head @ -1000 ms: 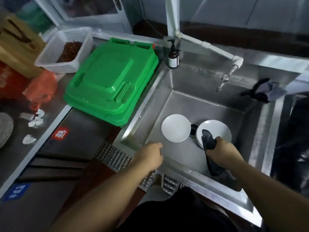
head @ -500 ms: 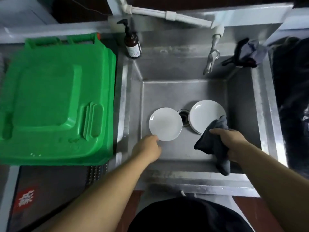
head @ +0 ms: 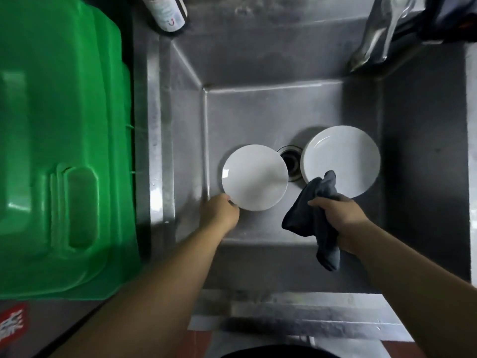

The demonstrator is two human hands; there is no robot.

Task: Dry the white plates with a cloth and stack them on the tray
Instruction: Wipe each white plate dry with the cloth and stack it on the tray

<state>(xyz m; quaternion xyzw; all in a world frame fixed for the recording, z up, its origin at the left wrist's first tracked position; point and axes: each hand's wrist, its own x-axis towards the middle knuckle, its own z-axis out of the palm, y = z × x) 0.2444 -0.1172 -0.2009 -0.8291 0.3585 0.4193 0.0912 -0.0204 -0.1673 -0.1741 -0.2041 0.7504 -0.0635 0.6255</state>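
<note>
Two white plates are in the steel sink (head: 258, 112). The left plate (head: 255, 177) is beside the drain, and my left hand (head: 219, 211) grips its near-left rim. The right plate (head: 342, 158) rests on the other side of the drain, apparently on top of another plate. My right hand (head: 338, 215) grips a dark grey cloth (head: 309, 218) in front of that plate; the cloth's top corner overlaps the plate's near edge and its tail hangs down below my fist.
A green plastic lid or tray (head: 59, 151) covers the counter left of the sink. A brown pump bottle (head: 167, 11) stands at the sink's back left corner. The tap (head: 379, 29) reaches in at the back right. The drain (head: 290, 164) lies between the plates.
The view has swung down and closer over the sink. My left hand has moved forward from the sink's near rim onto the left plate's rim. My right hand still holds the cloth by the right plate.
</note>
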